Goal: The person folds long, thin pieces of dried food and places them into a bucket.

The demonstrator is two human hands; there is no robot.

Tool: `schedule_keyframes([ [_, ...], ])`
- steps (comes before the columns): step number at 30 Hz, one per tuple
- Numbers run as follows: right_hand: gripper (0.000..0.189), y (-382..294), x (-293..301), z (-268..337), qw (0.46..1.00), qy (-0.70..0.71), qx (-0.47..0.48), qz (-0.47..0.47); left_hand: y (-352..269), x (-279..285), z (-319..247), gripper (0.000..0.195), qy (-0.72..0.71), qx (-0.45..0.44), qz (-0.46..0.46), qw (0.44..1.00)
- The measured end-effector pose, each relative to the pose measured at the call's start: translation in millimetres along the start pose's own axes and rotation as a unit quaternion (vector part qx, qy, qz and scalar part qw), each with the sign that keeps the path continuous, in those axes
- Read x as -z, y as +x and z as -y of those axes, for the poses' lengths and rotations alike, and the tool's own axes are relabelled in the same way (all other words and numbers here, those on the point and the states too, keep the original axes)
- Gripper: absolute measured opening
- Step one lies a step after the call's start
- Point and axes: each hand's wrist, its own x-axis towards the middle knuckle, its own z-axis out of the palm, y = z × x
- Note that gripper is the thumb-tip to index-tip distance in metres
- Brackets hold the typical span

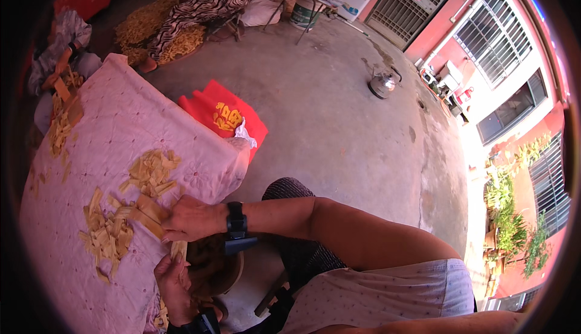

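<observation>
My right hand (193,220) is closed on the near end of a flat tan piece (150,215) lying over the pink tablecloth (159,107); its material is hard to tell. Just below, my left hand (174,284) pinches a pale yellow strip (179,248) at the table's edge. One loose pile of yellow strips (109,234) lies beyond the tan piece, and a second pile (152,172) sits to its right. Below my wrists is a round brown container (233,272), partly hidden by my hands.
A red bag (227,111) hangs at the table's right edge. Across the table, a person's hands (56,73) hold strips. Another person in striped trousers (199,14) sits by heaps of yellow strips (145,20). A metal kettle (383,84) stands on the concrete floor (336,143).
</observation>
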Motion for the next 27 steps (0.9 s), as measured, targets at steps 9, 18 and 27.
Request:
schedule_keyframes([
  [9,0.033,-4,-1,-5,0.903,0.405,-0.080,0.123,6,12,-5,0.013,0.062,-0.205,-0.082,0.973],
  [18,0.024,5,5,19,0.838,0.485,-0.187,0.164,20,-1,12,0.020,-0.038,-0.219,-0.105,0.969],
  [27,0.047,-1,-16,10,0.815,0.478,-0.271,0.183,24,-1,11,0.019,0.290,-0.321,-0.219,0.874],
])
